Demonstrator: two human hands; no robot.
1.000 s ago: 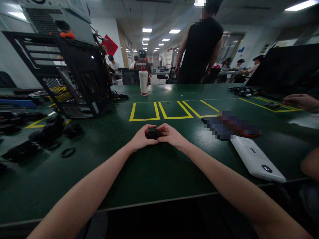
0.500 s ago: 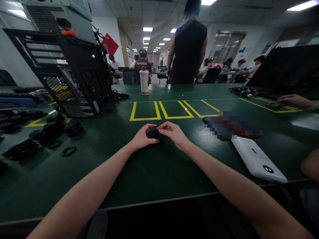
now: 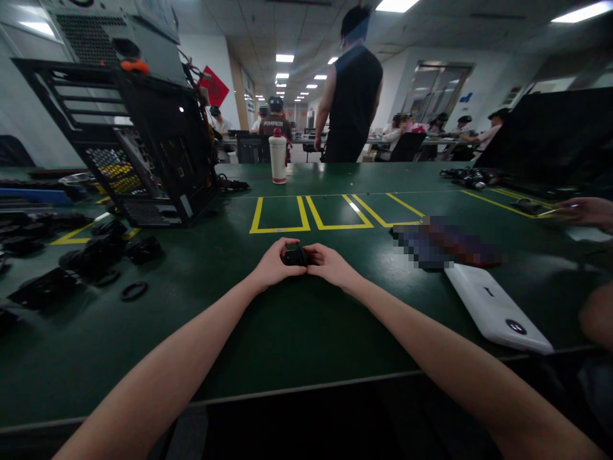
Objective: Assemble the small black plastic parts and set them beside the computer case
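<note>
Between my hands, just above or on the green table [image 3: 306, 345], is a small black rounded part [image 3: 294, 257]; its exact kind I cannot make out. My left hand [image 3: 275, 265] curls round its left side, forefinger over the top and thumb below. From the right, my right hand [image 3: 327, 262] grips the part's other end with bent fingers and thumb, covering that end. A black ring [image 3: 134, 291] lies flat on the table, well to the left of my left hand.
At left stand a black computer case [image 3: 158, 147] and several black parts [image 3: 96, 252]. A white bottle [image 3: 278, 156] is beyond the yellow tape frames [image 3: 280, 229]. A white power bank-like slab [image 3: 495, 306] lies right, near another person's hand [image 3: 587, 213].
My right hand has shifted from a fingertip touch at the part's upper right to a grip around its right end. The other person's hand at right has drawn back; the standing person has moved left.
</note>
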